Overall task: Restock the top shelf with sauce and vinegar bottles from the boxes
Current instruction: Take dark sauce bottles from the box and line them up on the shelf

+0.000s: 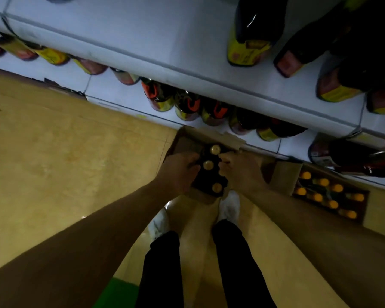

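Note:
An open cardboard box (pixel 187 138) stands on the floor at the foot of the shelving, with dark bottles with gold caps (pixel 209 165) inside. My left hand (pixel 178 172) curls round the bottles from the left side. From the right, my right hand (pixel 242 172) grips the same cluster, fingers by the caps. The white upper shelf (pixel 142 34) runs across the top of the view, with dark yellow-labelled bottles (pixel 251 30) standing at its right end.
A second open box (pixel 365 205) of orange-capped bottles sits on the floor to the right. A lower shelf holds a row of dark bottles (pixel 187 105) with orange and yellow labels. My legs and white shoes (pixel 230 205) stand just behind the box. Tan floor lies left.

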Tool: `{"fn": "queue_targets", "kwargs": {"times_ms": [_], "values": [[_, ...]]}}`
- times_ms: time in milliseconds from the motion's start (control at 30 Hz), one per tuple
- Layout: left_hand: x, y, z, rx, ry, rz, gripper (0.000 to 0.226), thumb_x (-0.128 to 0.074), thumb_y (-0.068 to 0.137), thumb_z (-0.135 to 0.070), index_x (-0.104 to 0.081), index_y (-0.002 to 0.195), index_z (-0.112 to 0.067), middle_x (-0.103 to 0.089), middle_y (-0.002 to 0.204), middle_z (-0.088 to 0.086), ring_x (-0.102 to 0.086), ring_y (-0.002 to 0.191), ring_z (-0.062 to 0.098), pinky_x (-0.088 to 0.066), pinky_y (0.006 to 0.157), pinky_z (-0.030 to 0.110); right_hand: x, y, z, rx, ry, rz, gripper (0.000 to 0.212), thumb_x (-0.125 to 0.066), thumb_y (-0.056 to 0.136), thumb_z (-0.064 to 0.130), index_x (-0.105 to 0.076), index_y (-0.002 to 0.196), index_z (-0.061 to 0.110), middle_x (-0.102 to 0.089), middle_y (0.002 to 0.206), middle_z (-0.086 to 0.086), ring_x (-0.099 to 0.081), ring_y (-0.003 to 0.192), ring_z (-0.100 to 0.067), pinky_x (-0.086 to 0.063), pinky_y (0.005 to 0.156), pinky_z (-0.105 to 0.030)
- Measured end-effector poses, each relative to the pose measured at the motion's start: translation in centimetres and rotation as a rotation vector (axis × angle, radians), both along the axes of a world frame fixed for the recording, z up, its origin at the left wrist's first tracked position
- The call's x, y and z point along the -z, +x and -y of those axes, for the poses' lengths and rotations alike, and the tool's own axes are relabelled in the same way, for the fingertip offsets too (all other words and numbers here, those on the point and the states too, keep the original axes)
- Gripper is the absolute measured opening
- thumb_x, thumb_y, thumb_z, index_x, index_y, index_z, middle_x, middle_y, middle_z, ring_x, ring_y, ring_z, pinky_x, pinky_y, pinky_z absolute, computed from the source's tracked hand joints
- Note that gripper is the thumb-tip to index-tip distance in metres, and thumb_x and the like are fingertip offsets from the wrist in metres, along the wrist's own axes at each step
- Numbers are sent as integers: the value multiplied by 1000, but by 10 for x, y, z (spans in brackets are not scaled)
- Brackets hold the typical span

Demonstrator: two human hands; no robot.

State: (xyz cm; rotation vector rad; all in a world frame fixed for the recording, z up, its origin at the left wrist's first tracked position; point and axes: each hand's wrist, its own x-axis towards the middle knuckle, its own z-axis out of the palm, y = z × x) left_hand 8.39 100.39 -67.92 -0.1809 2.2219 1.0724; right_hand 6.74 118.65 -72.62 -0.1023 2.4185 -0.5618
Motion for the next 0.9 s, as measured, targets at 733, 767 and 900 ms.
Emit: {"fn": "queue_targets", "kwargs": {"times_ms": [733,767,900], "values": [[209,16,-17,-161,-16,224,36,-50,100,-15,-54,136,-15,-62,127,6,-60,109,18,-45,76,20,243,-1,9,-566,396,-29,56,-62,93,25,-36,143,20,-49,131,-11,-52,118,-30,-46,91,-38],[211,17,-17,-170,-13,227,36,-50,100,-15,-54,135,-15,-62,127,6,-61,111,21,-47,78,23,245,-2,10,-563,397,-18,55,-60,95,24,-35,144,19,-47,133,-12,-52,119,-30,-46,91,-38],[213,16,-15,-178,-11,217,36,-52,99,-14,-55,135,-15,-63,126,5,-62,110,19,-46,83,24,245,-7,13,-551,366,34,58,-55,97,21,-28,148,18,-44,137,-13,-50,122,-33,-46,91,-40]]}}
